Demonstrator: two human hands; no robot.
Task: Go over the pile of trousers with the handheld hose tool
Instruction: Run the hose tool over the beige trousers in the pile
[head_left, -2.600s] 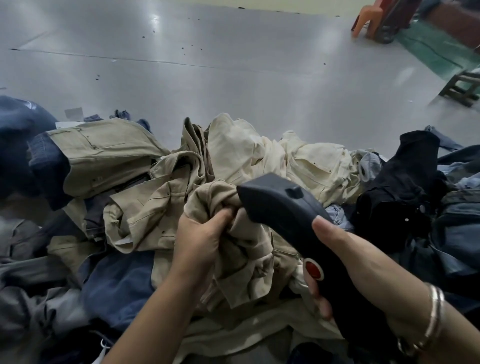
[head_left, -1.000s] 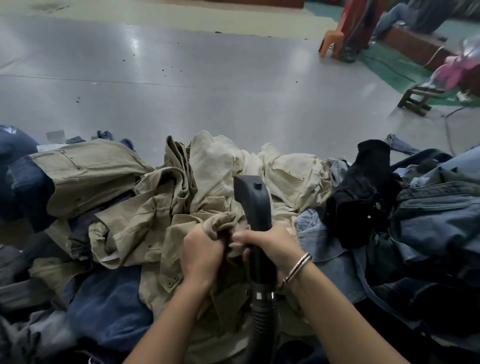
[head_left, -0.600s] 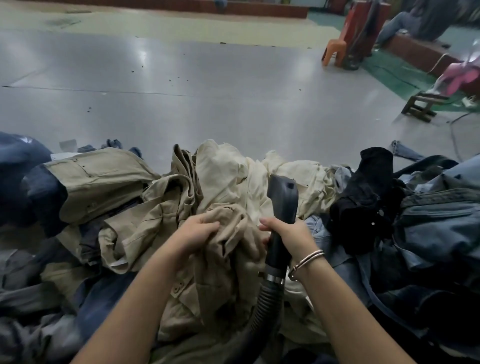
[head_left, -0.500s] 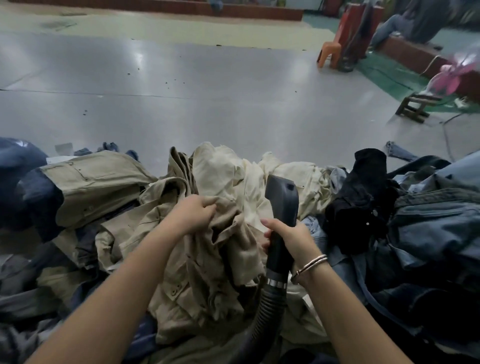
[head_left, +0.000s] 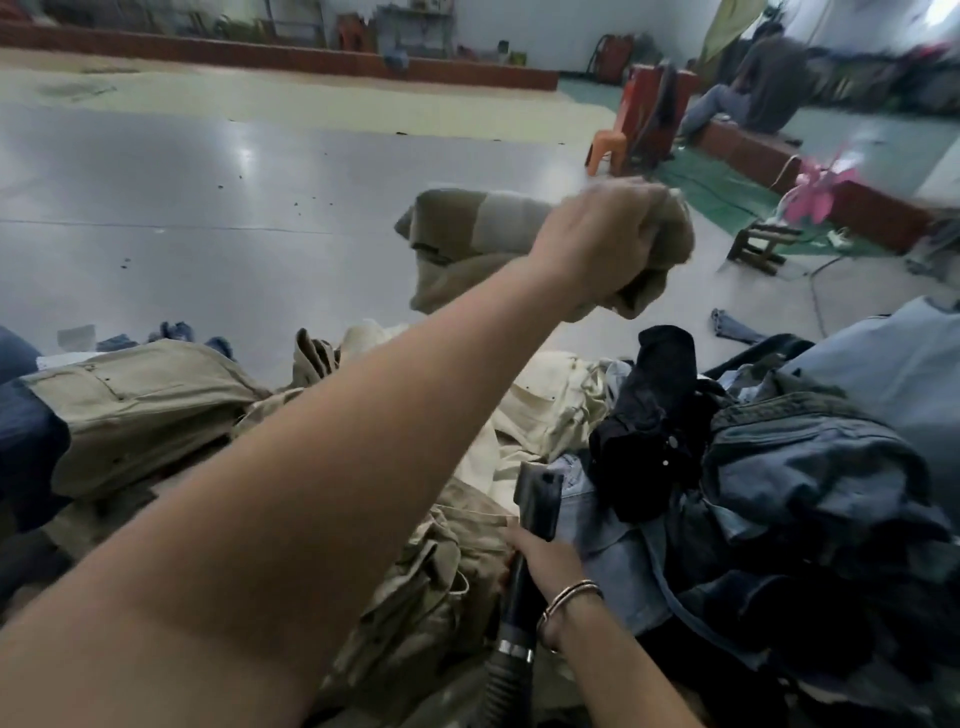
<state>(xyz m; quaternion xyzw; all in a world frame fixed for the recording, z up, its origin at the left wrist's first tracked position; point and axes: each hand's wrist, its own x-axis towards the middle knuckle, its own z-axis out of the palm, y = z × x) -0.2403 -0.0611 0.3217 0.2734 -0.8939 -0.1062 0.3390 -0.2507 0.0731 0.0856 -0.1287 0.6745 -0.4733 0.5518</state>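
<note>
Grey shop floor (head_left: 218, 218) behind w/ a stool (head_left: 759, 248) far right. Head view: my left hand (head_left: 597, 244) is fisted round khaki trousers (head_left: 467, 249), held high. Right hand (head_left: 545, 558) wraps the hose tool (head_left: 537, 499), low on the pile (head_left: 156, 410). I'd fling them well clear, then work the nozzle over the next pair.

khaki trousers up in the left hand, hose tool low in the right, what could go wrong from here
The left hand grips the khaki trousers only by a bunch, so they may slip or flop back onto the pile. The left forearm hides much of the pile, so the right hand could snag the hose tool on loose fabric.
</note>
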